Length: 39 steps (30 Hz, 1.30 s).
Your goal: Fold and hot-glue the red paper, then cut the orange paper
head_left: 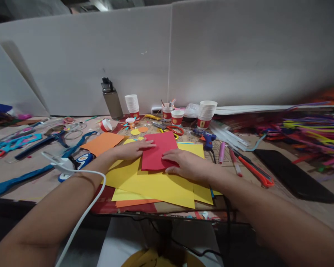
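Note:
A sheet of red paper [159, 148] lies on top of a spread of yellow paper [156, 185] in front of me. My left hand [132, 149] rests at its left edge, fingers stretched out over the sheet. From the other side my right hand [187, 164] lays its spread fingers on the right part of the red paper, with the thumb near the lower corner. Both hands look open and flat rather than closed around the sheet. An orange sheet [102, 143] sits beside my left wrist, and another orange edge [137, 203] shows under the yellow paper.
Behind the paper are scissors [176, 129], stacked paper cups [207, 113] and a bottle [112, 100]. A blue glue gun [208, 139], a cutter knife [256, 170] and a black phone-like slab [293, 174] lie right. A white cable [93, 202] crosses my left forearm.

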{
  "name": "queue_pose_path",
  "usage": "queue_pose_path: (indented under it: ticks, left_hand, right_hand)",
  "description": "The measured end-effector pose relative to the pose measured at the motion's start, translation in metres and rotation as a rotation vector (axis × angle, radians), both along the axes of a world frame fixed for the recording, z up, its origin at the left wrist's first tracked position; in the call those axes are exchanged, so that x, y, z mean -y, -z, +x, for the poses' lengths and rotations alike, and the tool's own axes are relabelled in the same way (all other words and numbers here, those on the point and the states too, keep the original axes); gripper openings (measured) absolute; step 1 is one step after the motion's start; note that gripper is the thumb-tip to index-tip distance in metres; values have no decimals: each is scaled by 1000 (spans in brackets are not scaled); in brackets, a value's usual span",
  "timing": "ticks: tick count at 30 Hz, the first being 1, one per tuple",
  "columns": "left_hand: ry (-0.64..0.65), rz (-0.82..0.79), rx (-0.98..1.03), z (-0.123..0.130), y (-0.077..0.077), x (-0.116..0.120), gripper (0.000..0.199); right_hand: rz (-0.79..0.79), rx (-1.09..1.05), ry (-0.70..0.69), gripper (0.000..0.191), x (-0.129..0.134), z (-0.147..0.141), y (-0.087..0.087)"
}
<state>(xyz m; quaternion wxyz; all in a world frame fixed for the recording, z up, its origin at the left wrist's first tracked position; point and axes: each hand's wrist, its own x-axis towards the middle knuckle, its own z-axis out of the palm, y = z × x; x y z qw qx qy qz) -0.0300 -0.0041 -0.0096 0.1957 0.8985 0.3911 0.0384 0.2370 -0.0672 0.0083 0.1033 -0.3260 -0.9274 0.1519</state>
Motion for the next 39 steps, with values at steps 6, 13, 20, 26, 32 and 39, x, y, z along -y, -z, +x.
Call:
queue_pose_path:
  ticks: [6, 13, 20, 26, 32, 39]
  left_hand:
    - [-256, 119, 326, 6, -14, 5, 36]
    - [-125, -239, 458, 28, 1, 24, 43]
    - [152, -284, 421, 11, -4, 11, 54]
    - [161, -213, 304, 11, -5, 14, 43]
    - [186, 72, 250, 21, 3, 23, 35]
    - [14, 265, 253, 26, 13, 27, 39]
  right_hand:
    - [54, -4, -14, 28, -7, -2, 3]
    - [37, -27, 243, 14, -7, 0, 3]
    - [-282, -148, 407, 14, -17, 8, 6]
    - [-389, -153, 374, 19, -21, 13, 0]
    - [-412, -128, 193, 38, -17, 16, -9]
    - [-73, -99, 118, 41, -9, 11, -7]
